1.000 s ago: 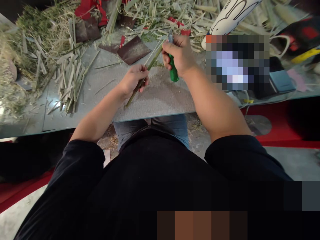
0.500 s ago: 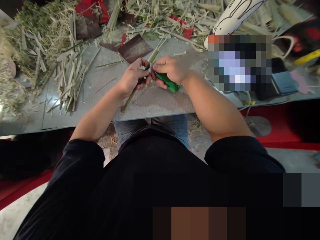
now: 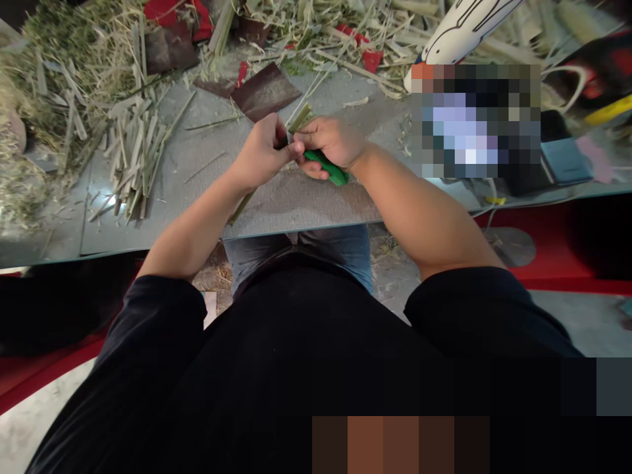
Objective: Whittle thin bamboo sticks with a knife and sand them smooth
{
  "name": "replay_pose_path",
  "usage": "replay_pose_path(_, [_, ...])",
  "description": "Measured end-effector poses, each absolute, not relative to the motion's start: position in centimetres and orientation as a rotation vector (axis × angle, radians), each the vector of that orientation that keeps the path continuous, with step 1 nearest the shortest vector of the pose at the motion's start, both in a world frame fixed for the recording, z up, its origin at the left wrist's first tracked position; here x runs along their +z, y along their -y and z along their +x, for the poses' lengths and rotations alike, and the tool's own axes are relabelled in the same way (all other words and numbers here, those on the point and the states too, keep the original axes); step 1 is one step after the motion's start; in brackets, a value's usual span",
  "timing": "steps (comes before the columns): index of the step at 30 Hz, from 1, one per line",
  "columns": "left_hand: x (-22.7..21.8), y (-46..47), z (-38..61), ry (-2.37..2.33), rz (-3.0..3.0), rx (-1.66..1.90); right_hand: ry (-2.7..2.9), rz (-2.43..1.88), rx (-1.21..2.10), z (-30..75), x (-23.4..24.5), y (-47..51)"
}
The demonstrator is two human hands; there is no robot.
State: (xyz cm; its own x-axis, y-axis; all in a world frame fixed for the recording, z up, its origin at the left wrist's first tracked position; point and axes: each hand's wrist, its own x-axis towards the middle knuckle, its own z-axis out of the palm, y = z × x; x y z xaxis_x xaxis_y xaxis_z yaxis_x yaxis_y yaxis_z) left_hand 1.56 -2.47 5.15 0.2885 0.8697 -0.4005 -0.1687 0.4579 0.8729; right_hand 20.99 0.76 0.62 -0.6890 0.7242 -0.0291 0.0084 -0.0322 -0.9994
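Observation:
My left hand [image 3: 261,155] is closed around a narrow greenish-brown stalk strip [image 3: 300,117]. The strip slants from lower left to upper right, its lower end coming out below my wrist near the table edge. In my right hand [image 3: 336,141] is a green-handled knife [image 3: 330,170], the fingers wrapped round the handle. A small bit of its blade shows against the strip, between the thumbs. Both hands almost touch just above the table, and my left fingers hide the middle of the strip.
Cut strips [image 3: 141,155] lie in a loose bunch on the grey table [image 3: 197,204] at left. Behind are heaps of green-yellow shavings [image 3: 64,72], brown sheet pieces [image 3: 264,92] and red scraps [image 3: 372,60]. A white rabbit-patterned object [image 3: 459,33] and a blue box [image 3: 567,160] stand at right.
My left hand has turned further over the strip, and its thumb has come up to the blade. The strip's lower end has shifted left and down. My right hand has edged left.

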Motion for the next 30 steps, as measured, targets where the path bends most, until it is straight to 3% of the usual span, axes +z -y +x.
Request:
replay_pose_path(5, [3.6, 0.9, 1.1, -1.119, 1.308, 1.053, 1.575, -0.765, 1.633, 19.6, 1.2, 0.1])
replay_pose_path(12, [0.4, -1.8, 0.1, -1.057, 1.84, 1.075, 1.696, -0.706, 1.829, 20.6, -0.6, -1.6])
replay_pose_path(21, [0.6, -1.9, -0.2, -1.134, 1.795, 1.167, 1.49, -0.714, 1.776, 19.5, 0.2, -0.5])
replay_pose_path(26, [1.0, -1.1, 0.0, -1.129, 1.781, 1.079, 1.589, -0.46, 2.039, 20.8, -0.7, -1.9])
replay_pose_path(30, [0.9, -0.9, 0.3, -1.135, 1.757, 1.098, 1.559, -0.537, 1.986, 20.9, -0.8, -1.8])
